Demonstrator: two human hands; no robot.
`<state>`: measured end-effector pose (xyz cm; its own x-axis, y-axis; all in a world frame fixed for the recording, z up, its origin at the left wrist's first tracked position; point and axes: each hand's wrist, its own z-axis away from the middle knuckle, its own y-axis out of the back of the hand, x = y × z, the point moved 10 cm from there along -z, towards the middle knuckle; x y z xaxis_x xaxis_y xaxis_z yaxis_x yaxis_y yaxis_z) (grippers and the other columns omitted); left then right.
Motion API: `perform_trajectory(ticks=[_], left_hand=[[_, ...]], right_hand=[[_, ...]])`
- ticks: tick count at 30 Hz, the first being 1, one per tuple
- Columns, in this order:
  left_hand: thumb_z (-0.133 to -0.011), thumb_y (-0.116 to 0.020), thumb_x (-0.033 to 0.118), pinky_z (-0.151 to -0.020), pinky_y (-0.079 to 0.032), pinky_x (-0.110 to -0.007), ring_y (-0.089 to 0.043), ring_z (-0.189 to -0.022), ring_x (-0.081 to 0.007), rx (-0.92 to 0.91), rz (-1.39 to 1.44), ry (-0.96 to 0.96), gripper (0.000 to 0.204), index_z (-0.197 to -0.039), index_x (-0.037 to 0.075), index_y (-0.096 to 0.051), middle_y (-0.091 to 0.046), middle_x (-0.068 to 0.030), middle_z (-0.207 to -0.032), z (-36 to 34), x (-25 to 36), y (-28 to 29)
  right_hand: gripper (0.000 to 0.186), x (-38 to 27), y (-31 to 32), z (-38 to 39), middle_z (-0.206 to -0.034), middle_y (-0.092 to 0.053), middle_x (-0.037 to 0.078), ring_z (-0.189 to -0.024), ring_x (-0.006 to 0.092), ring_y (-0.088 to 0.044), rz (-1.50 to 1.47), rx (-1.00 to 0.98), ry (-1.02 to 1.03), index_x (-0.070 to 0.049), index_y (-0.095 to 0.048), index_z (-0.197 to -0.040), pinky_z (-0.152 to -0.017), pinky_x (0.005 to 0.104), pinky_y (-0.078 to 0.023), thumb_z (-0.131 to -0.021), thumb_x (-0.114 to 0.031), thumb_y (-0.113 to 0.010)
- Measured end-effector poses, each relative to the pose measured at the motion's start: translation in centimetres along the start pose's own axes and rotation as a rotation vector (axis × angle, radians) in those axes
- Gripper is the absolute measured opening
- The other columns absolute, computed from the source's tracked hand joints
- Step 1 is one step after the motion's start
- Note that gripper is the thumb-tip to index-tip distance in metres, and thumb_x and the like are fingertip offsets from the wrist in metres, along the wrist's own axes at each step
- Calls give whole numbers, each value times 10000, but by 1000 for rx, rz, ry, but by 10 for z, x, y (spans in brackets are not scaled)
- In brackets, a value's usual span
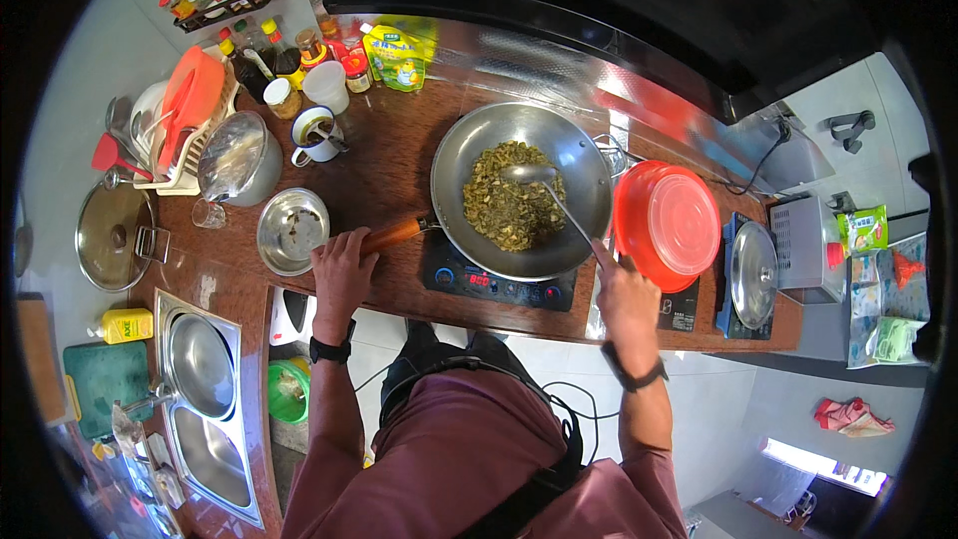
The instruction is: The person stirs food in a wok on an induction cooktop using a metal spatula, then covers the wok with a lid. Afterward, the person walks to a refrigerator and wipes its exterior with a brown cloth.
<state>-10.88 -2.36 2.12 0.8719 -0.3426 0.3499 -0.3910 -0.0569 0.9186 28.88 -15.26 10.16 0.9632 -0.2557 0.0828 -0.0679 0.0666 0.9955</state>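
Observation:
A wide metal wok (pixel 454 155) sits on the induction cooker (pixel 439 284), which has lit red digits on its panel. Chopped, greenish-brown food (pixel 504 205) covers the wok's bottom. My left hand (pixel 342 268) is closed round the end of the wok's wooden handle (pixel 392 235). With my right hand (pixel 628 301) I grip a long-handled metal ladle (pixel 571 212); its head rests in the food near the wok's middle. A small steel bowl (pixel 291 210) with dark bits inside stands just beyond my left hand.
Right of the wok is a red basin (pixel 639 210) with a translucent red lid. A lidded pan (pixel 753 274) stands farther right. Sauce bottles (pixel 284 58), an enamel mug (pixel 315 145), a film-covered pot (pixel 238 162) and a glass lid (pixel 115 232) fill the left. A double sink (pixel 212 459) lies lower left.

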Motion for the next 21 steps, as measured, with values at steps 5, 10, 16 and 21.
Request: perform_trajectory(ticks=[5,10,16,21], left_hand=[[-900,-774,196,-1016,-400,-483,-644,-1163,-290,-10,-12,21,434,-1311,141,-649,-712,-69,-1201,0,-1,2],[-894,-777,191,-1010,-403,-478,-644,-1162,-291,11,20,1,433,-1305,137,-651,-714,-69,-1198,0,2,5],[-887,-780,187,-1005,-402,-477,-643,-1165,-290,18,28,3,441,-1306,135,-650,-710,-70,-1202,1,0,4],[-885,-784,193,-1007,-399,-478,-641,-1164,-286,32,32,-6,450,-1310,136,-646,-707,-69,-1193,1,-2,5]], right_hand=[[612,-18,-32,-18,-1219,-735,178,-825,368,-776,-26,-108,44,-223,-637,-1458,-719,468,-631,-865,-75,-664],[516,-14,-16,-13,-1018,-756,173,-845,382,-749,-77,-98,46,-281,-644,-1454,-740,514,-601,-953,-154,-642],[516,-6,-26,-12,-1023,-761,178,-880,381,-746,-78,-137,48,-308,-647,-1453,-774,539,-590,-955,-177,-669],[486,25,-35,-18,-886,-714,117,-657,265,-683,-643,-111,36,-195,-594,-1506,-571,414,-539,-1024,-142,-628]])
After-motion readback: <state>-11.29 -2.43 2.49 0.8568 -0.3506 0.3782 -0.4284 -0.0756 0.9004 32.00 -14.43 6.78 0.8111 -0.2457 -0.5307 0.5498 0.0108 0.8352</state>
